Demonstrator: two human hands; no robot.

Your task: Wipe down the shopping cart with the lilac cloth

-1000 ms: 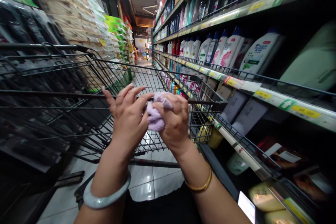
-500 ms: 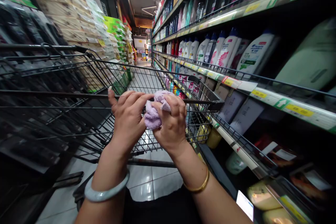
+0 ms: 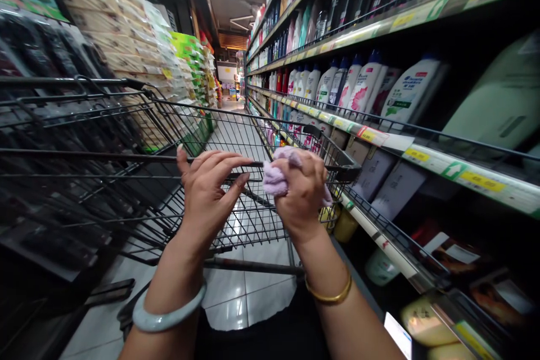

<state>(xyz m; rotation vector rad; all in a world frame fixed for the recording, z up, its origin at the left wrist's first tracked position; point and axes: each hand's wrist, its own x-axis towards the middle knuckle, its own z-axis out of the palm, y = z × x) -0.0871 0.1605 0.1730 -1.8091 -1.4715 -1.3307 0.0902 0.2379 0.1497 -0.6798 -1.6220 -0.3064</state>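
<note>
My right hand [image 3: 301, 199] is closed round a crumpled light purple cloth [image 3: 275, 179], pressed against the top bar of a black wire shopping cart [image 3: 105, 156]. Parts of the cloth stick out beside the thumb and below the little-finger side. On the same bar, to the left, lies my left hand [image 3: 203, 191]; its fingers stretch over the bar and its thumb stands apart. A gap separates the two hands. The bar under the cloth is hidden. Through the cart's wire mesh, the floor shows.
Shelves of shampoo bottles [image 3: 365, 87] line the right side, close to the cart, with a price rail [image 3: 439, 160] along the edge. Stacked wrapped packs [image 3: 113, 28] stand at the left. The tiled floor [image 3: 230, 129] runs down the aisle. A lit phone-like screen [image 3: 397, 334] shows at lower right.
My right hand has slid right along the bar with the cloth, away from my left hand. My left hand stays nearly in place, its thumb now free of the cloth.
</note>
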